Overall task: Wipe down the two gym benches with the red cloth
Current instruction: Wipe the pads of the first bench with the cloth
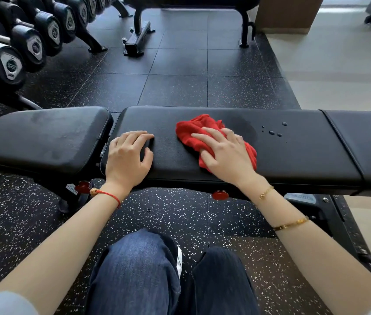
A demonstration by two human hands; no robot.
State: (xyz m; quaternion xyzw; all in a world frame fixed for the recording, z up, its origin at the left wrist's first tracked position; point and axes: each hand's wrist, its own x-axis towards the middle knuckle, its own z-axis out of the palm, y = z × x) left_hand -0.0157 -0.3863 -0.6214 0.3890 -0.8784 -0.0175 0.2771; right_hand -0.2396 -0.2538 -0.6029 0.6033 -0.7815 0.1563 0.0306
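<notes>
- Head view: the right hand (223,153) lies spread flat on the bunched red cloth (193,133), pressing it onto the back pad (293,151) of the near bench; fingers splayed, not pinching the fabric.
- Left hand (127,155) rests bare on the left end of that same pad, fingers loosely curled over its edge, holding nothing.
- Progress, as I judge it: wiping of this bench is mid-way. Just right of the cloth a dull damp smear shows, and beyond it water droplets (273,133) bead on the pad, not yet wiped.
- Seat pad (43,137), left of the back pad across a narrow gap, shows faint streaks; whether it has been cleaned I cannot tell.
- Second bench (139,30), well beyond the near one, appears only as frame legs and a strip of dark pad; its top is out of view, so it likely remains to do.
- Pads are black, finely grained vinyl with rounded corners; the cloth looks soft, looped terry, crumpled.
- Rubber floor (180,87) beyond the bench is dark, white-speckled tile.
</notes>
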